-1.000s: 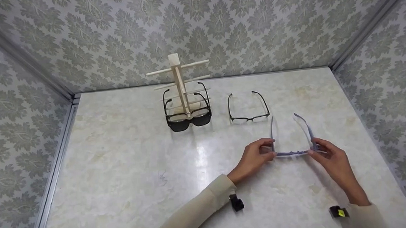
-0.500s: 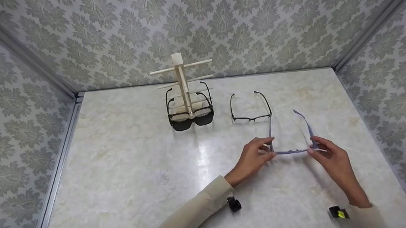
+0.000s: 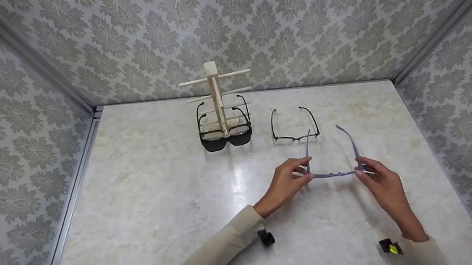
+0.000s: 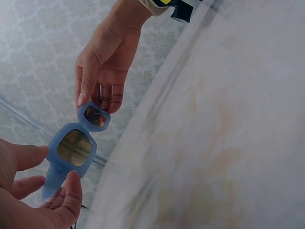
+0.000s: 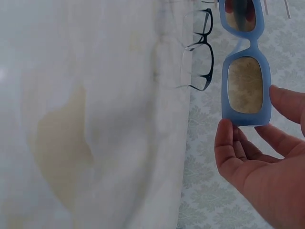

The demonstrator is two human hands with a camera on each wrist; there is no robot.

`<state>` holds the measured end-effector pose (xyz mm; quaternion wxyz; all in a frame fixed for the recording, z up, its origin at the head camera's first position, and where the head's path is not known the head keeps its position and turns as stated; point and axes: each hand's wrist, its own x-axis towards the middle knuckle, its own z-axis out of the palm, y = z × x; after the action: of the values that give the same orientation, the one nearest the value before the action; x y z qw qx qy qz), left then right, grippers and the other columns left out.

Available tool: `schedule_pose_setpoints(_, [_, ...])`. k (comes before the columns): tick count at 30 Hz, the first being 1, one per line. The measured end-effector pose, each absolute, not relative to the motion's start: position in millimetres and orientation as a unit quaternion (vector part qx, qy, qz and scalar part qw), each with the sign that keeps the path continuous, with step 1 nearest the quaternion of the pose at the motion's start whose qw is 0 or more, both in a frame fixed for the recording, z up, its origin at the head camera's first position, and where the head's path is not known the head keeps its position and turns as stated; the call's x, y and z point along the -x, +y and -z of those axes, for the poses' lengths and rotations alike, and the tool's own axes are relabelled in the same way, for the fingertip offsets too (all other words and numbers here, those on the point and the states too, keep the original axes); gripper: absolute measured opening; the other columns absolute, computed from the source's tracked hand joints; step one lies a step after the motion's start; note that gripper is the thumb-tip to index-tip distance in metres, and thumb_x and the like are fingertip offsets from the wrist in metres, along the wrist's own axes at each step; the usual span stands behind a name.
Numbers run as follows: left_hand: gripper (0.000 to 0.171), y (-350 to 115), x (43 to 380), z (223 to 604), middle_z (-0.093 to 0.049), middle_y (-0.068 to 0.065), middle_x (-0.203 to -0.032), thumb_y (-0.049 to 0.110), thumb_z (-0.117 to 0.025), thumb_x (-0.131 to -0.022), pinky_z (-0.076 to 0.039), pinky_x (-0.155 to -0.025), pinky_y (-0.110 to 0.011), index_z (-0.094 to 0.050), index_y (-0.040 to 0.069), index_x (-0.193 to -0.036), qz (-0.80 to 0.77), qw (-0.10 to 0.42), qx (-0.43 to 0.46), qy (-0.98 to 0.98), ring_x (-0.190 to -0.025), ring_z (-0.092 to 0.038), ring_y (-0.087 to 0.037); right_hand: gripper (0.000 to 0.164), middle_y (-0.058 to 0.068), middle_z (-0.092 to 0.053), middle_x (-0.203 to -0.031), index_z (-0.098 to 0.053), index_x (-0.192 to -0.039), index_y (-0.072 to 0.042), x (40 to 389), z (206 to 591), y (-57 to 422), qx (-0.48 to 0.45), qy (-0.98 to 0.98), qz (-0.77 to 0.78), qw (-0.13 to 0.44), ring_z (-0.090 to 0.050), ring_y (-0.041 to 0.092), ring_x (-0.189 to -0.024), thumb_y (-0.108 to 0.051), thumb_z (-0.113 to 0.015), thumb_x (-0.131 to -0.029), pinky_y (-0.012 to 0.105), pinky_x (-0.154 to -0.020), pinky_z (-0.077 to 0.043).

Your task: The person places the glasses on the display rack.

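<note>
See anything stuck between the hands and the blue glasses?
No, nothing visible. The left hand and right hand hold the blue glasses directly, one at each end. The clear black-framed glasses are farther back on the table, not in between.

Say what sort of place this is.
Probably an indoor booth set up for recording, though the frames don't settle it: patterned walls enclose the table on three sides, and wrist cameras are being worn.
</note>
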<state>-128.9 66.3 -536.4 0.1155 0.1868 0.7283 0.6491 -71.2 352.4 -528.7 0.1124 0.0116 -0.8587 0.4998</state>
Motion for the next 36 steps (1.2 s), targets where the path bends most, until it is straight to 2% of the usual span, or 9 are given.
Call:
schedule_pose_setpoints(8, [0.049,55.7,129.3,533.1,-0.07,-0.015,-0.131,0.006,-0.081,-0.101,-0.063,-0.093,-0.024,-0.068,0.002,-0.149,-0.649,0.11,-0.174,0.732,-0.111,-0.074,-0.014,0.04,-0.01,-0.072,-0.128,-0.07,-0.143,0.003,75.0,526.3,341.8,-0.018,-0.843,-0.525,0.117,-0.071,0.006,-0.113,0.005,-0.074,-0.103,0.011,-0.093,-0.057])
schedule_pose_setpoints(18, [0.049,39.8,128.0,527.2,-0.069,-0.021,-0.132,0.005,-0.081,-0.101,-0.063,-0.092,-0.022,-0.068,0.002,-0.148,-0.65,0.103,-0.172,0.733,-0.112,-0.074,-0.017,0.04,-0.011,-0.072,-0.126,-0.071,-0.143,0.0,78.3,523.6,330.5,-0.024,-0.843,-0.527,0.108,-0.071,0.008,-0.112,0.002,-0.075,-0.103,0.012,-0.093,-0.057])
schedule_pose_setpoints(25, [0.048,28.2,124.6,523.9,-0.07,-0.015,-0.128,0.004,-0.081,-0.1,-0.064,-0.092,-0.028,-0.07,0.002,-0.147,-0.658,0.092,-0.169,0.728,-0.111,-0.076,-0.022,0.039,-0.003,-0.073,-0.126,-0.071,-0.142,0.001,79.7,519.5,320.6,-0.043,-0.826,-0.552,0.105,-0.071,0.012,-0.113,0.005,-0.074,-0.103,0.014,-0.092,-0.059])
schedule_pose_setpoints(30, [0.048,20.9,122.8,521.7,-0.071,-0.015,-0.128,0.003,-0.081,-0.1,-0.064,-0.092,-0.026,-0.069,0.0,-0.147,-0.657,0.087,-0.168,0.73,-0.11,-0.075,-0.018,0.039,-0.001,-0.073,-0.126,-0.071,-0.142,0.001,81.5,516.1,315.2,-0.05,-0.826,-0.552,0.102,-0.072,0.013,-0.114,0.005,-0.074,-0.103,0.016,-0.093,-0.059])
schedule_pose_setpoints(36, [0.048,12.1,121.1,517.1,-0.071,-0.012,-0.128,0.006,-0.082,-0.1,-0.064,-0.092,-0.025,-0.07,0.003,-0.147,-0.656,0.082,-0.161,0.733,-0.109,-0.074,-0.013,0.04,0.001,-0.073,-0.129,-0.071,-0.142,0.002,84.3,513.1,309.2,-0.069,-0.817,-0.563,0.104,-0.072,0.015,-0.115,0.008,-0.073,-0.102,0.018,-0.096,-0.059])
